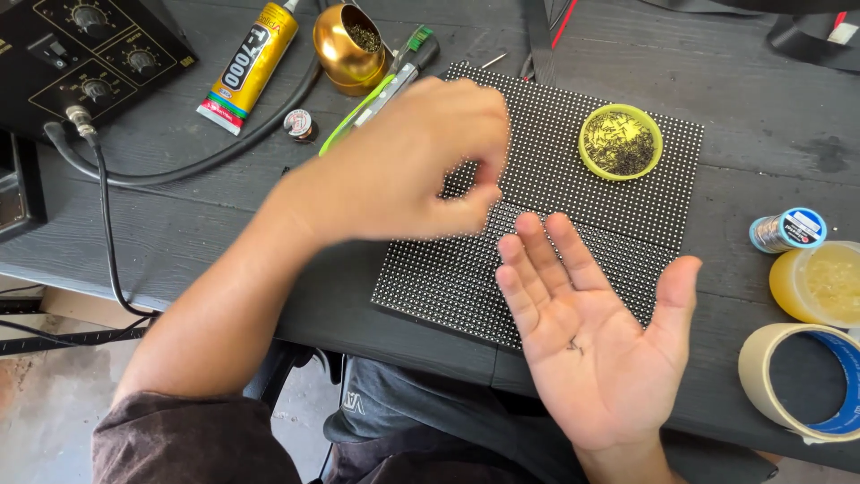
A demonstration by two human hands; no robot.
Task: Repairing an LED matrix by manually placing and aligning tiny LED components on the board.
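Over the dotted black panel, the left hand hovers blurred, thumb and fingers pinched nearly shut on nothing I can make out. Just right and nearer, the right hand lies flat open, palm up, cradling tiny dark bits.

Close head view, steeply down.

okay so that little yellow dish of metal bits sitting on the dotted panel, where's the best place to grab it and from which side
Probably by the rim of the yellow dish, pinched on opposite sides from straight above. It is shallow, round and open-topped, full of small loose metal pieces, so a level grip on the rim should keep them from spilling. It sits flat on the dotted panel with clear space around it.
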